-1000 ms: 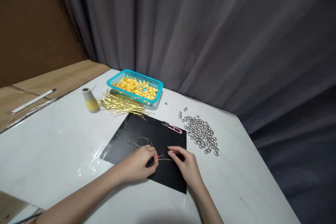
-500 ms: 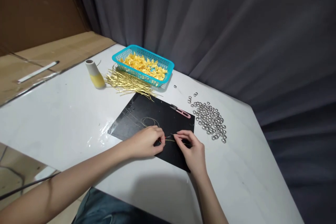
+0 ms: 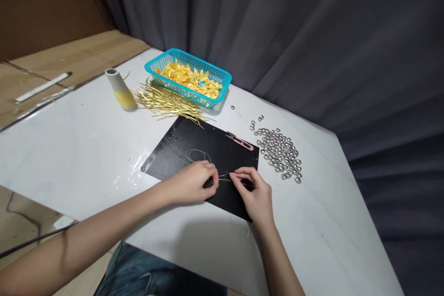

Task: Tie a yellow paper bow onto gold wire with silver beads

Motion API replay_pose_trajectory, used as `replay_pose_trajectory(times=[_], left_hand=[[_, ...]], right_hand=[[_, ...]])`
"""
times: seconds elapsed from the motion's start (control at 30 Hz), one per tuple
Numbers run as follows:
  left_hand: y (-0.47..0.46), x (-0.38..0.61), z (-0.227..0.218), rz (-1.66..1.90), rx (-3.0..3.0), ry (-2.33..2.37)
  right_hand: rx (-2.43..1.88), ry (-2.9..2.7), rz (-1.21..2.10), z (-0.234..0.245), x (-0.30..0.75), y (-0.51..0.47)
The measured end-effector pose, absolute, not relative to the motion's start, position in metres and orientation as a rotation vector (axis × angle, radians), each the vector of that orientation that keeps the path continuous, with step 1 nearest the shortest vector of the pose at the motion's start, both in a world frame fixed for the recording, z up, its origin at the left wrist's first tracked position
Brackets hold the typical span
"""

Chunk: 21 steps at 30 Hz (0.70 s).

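Over the black mat [image 3: 222, 143], my left hand [image 3: 197, 182] is closed in a pinch. A bit of red and a thin, bent metal tip [image 3: 224, 175] poke out from its fingers, which hide the rest. Facing it, my right hand [image 3: 255, 189] pinches thumb to fingertips at a fine gold thread [image 3: 225, 180], which runs between both hands. A loose coil of thin thread [image 3: 197, 153] lies on the mat behind my left hand. Pink thread snips [image 3: 241, 141] rest near the mat's far right edge.
Silver beads [image 3: 279, 152] lie in a heap right of the mat. Behind it are a bundle of gold twist ties [image 3: 169, 101] and a blue basket [image 3: 227, 78] of yellow folded pieces [image 3: 189, 78]. A yellow-and-white cone [image 3: 121, 92] stands left; a grey curtain [image 3: 277, 23] borders the table.
The view has shifted slightly, so the things on the table sit a little higher in it. Both hands keep their pinch, with the fingertips in nearly the same place.
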<state>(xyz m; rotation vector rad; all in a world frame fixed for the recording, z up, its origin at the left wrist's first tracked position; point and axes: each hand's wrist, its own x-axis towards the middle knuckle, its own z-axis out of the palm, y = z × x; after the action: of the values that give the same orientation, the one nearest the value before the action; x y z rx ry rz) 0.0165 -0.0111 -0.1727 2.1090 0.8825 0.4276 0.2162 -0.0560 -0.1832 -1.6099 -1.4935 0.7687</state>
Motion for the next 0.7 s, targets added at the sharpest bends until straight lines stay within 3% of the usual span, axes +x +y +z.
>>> replay_pose_trajectory(times=[0.7], left_hand=[[-0.0114,0.0161,-0.173,0.419,2.128,0.891]], right_hand=[[-1.614,-1.479,0.754,-0.1833,0.2158,-0.0561]])
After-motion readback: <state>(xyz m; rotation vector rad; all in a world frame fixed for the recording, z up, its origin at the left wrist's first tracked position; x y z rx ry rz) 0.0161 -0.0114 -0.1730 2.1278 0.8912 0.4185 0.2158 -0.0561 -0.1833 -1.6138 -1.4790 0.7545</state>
